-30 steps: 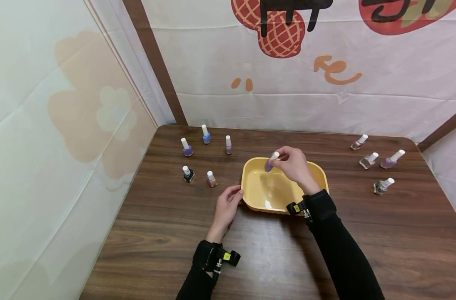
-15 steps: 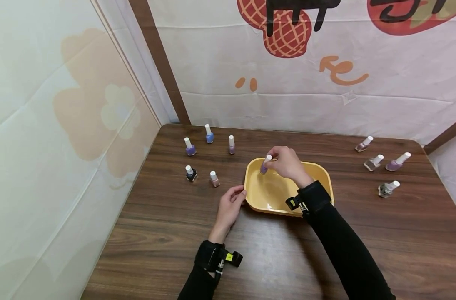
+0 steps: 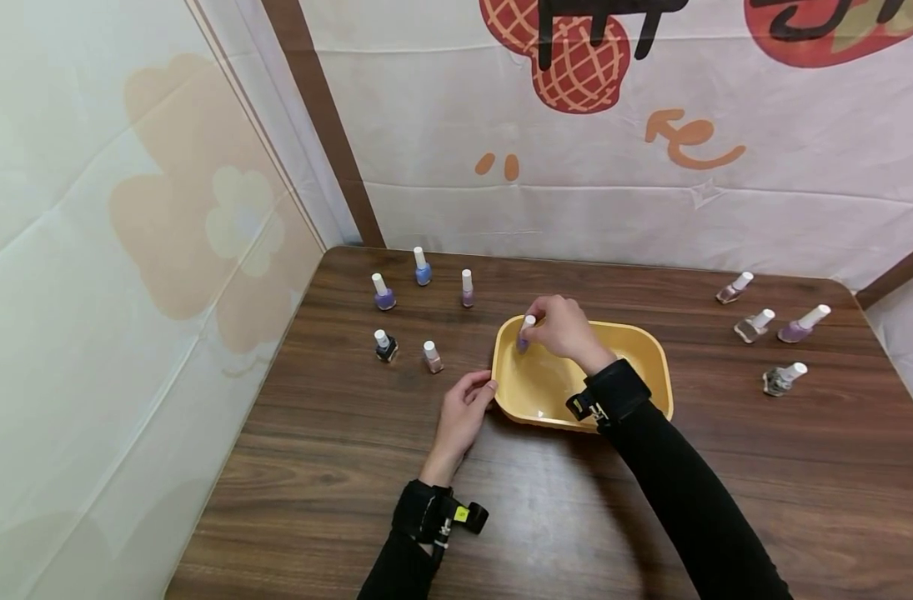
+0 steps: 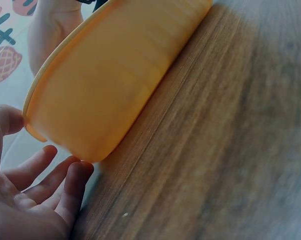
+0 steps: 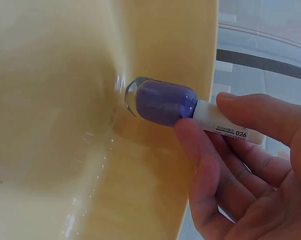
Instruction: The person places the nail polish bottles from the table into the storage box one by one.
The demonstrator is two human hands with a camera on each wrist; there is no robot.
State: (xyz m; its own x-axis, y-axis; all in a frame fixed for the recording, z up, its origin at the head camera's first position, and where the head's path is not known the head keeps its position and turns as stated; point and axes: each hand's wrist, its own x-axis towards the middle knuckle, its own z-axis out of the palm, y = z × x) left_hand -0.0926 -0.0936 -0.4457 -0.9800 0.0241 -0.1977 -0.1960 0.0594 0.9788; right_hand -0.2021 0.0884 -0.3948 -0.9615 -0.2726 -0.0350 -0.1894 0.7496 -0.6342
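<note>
My right hand (image 3: 567, 332) pinches the white cap of a purple nail polish bottle (image 5: 165, 102) between thumb and fingers. In the right wrist view the bottle is tilted, its glass base close to the inner wall of a yellow plastic basin (image 5: 65, 150). The cap label reads 026. At the basin's left end, my left hand (image 3: 459, 417) holds the rim. The left wrist view shows its thumb on the lip of the basin (image 4: 100, 80) and fingertips against the underside of the wall. Part of the basin's inside is hidden behind my right forearm.
Left of the basin stand several nail polish bottles, among them a blue one (image 3: 423, 271), a violet one (image 3: 384, 296) and a black one (image 3: 385, 347). On the right several more lie tipped, including a lilac bottle (image 3: 797, 327). A printed cloth (image 3: 576, 208) hangs behind the table.
My right hand has moved left with the purple nail polish bottle, lowering it toward the basin's left inner wall. The left hand stays at the rim. The head view has shifted slightly.
</note>
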